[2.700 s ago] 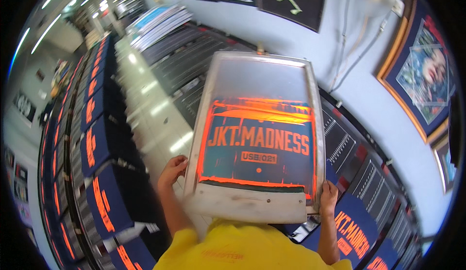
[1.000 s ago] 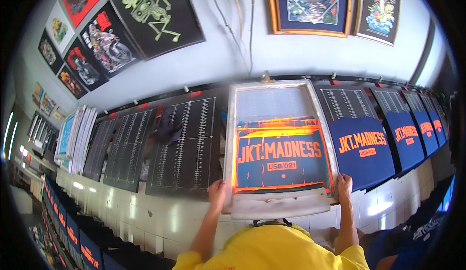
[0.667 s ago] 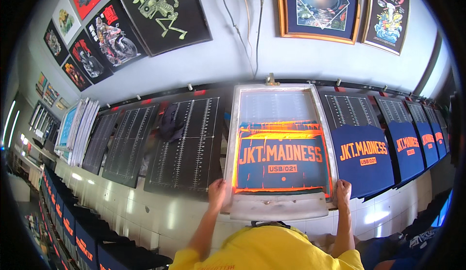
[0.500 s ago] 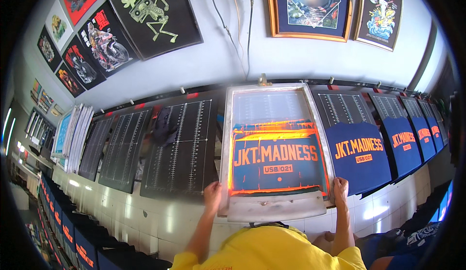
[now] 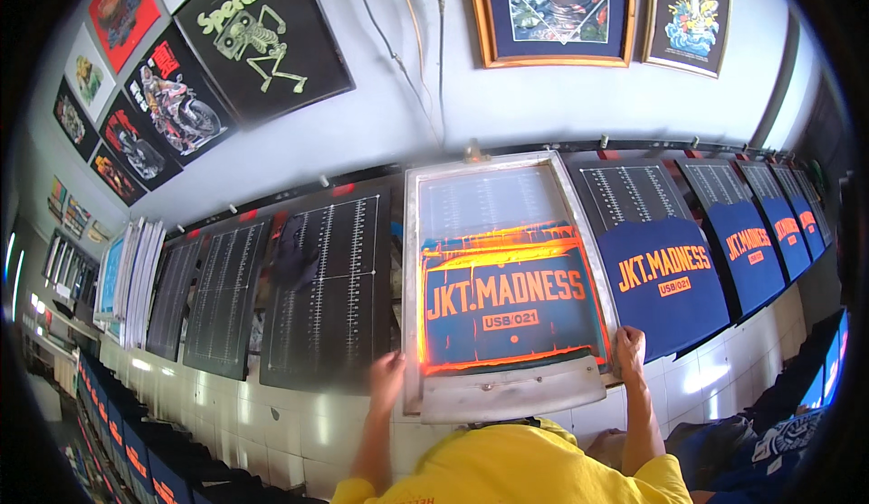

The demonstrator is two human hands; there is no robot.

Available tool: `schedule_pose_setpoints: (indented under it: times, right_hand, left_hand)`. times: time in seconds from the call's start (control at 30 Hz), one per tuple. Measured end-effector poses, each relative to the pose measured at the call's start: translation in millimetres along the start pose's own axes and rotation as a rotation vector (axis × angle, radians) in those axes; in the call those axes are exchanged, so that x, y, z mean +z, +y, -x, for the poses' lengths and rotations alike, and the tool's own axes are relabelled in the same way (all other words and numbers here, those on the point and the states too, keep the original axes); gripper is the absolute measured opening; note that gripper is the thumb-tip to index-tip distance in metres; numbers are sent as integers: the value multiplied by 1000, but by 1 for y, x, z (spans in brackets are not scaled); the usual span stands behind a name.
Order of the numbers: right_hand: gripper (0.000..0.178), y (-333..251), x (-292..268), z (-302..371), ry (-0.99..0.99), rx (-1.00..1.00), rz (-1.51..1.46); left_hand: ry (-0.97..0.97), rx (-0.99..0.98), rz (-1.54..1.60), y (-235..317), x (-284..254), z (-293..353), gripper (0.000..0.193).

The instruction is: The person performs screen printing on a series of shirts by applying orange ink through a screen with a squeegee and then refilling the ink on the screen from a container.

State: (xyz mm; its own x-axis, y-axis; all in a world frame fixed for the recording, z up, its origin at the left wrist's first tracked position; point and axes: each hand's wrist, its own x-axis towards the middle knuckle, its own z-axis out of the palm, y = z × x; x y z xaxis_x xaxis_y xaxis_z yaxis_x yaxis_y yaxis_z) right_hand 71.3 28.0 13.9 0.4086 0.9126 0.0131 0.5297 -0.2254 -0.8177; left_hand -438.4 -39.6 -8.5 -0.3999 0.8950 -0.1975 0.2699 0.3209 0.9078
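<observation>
Framed screen (image 5: 504, 273) just left of right hand (image 5: 631, 352) (curled closely on its edge), just right of left hand (image 5: 387, 374) (loosely curled, hold unclear).

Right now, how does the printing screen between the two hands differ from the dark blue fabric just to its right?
The screen has a rigid, pale frame; the fabric has none. Orange smears surround the screen's lettering, while the fabric around its lettering looks clean. The screen appears larger than the fabric. Both show orange lettering above a small orange box.
</observation>
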Motion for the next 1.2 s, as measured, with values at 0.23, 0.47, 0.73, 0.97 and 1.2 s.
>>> schedule_pose_setpoints:
  times: [0.23,0.47,0.73,0.97,1.2]
  right_hand:
    - [29,-1,6,-17,18,25,86]
    - [28,19,17,-26,108,-84,149]
    - [24,13,11,-42,4,44,174]
    - [26,29,2,-57,55,-18,-3]
    - [26,25,-11,-70,58,16,-21]
  left_hand:
    - [38,52,-264,-3,12,-15,30]
    - [53,20,-400,32,29,-15,31]
    - [132,128,-302,18,48,-18,30]
    - [156,333,-548,36,73,14,34]
    - [87,209,-350,25,81,9,23]
